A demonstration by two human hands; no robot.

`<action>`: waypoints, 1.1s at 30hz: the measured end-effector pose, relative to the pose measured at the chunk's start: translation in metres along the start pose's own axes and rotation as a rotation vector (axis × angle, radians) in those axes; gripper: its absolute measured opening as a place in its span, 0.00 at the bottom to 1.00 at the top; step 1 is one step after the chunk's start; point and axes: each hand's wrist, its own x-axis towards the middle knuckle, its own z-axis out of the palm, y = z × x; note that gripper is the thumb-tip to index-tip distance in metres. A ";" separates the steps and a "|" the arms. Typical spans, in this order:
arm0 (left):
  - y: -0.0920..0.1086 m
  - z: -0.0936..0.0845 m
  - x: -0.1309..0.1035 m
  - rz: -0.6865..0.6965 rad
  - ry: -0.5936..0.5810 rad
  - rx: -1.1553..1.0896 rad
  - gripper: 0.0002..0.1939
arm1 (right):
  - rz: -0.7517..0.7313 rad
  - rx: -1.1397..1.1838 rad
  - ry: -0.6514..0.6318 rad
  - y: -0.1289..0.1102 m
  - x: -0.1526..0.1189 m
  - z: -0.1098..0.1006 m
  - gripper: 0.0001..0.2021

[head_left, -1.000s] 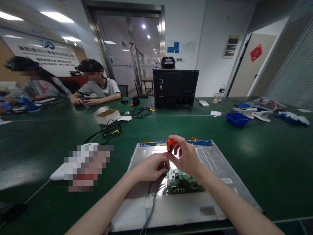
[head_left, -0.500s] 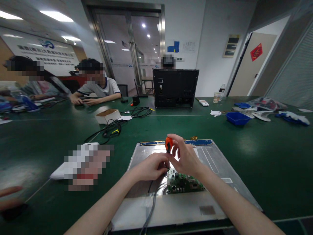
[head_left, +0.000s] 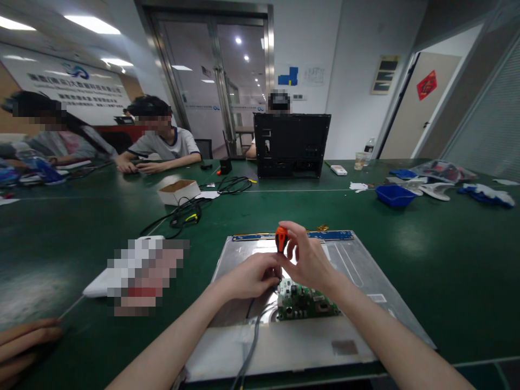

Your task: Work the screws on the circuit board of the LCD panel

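A long green table [head_left: 426, 254] carries my work — a silver metal panel [head_left: 353, 271] lying flat at its near edge, a strip of blue along the panel's far edge. My right hand [head_left: 311, 260] pinches the orange handle of a screwdriver [head_left: 281, 238], held upright over the green circuit board [head_left: 303, 303] near the panel's near edge. My left hand [head_left: 254, 276] is curled, fingertips closed at the screwdriver's lower end — what they pinch I cannot tell. A grey cable [head_left: 252, 346] runs off the panel's near edge. Another person's hand [head_left: 20, 341] rests at the table's near left corner.
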 end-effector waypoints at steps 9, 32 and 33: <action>-0.002 0.001 0.001 0.014 -0.001 -0.034 0.06 | -0.009 0.008 0.039 -0.002 0.002 -0.002 0.26; 0.002 -0.002 0.000 -0.019 -0.019 -0.002 0.07 | 0.023 -0.024 -0.002 0.002 0.001 0.000 0.28; 0.001 -0.001 0.000 -0.019 -0.019 0.001 0.07 | 0.020 -0.020 0.006 0.002 0.001 0.000 0.27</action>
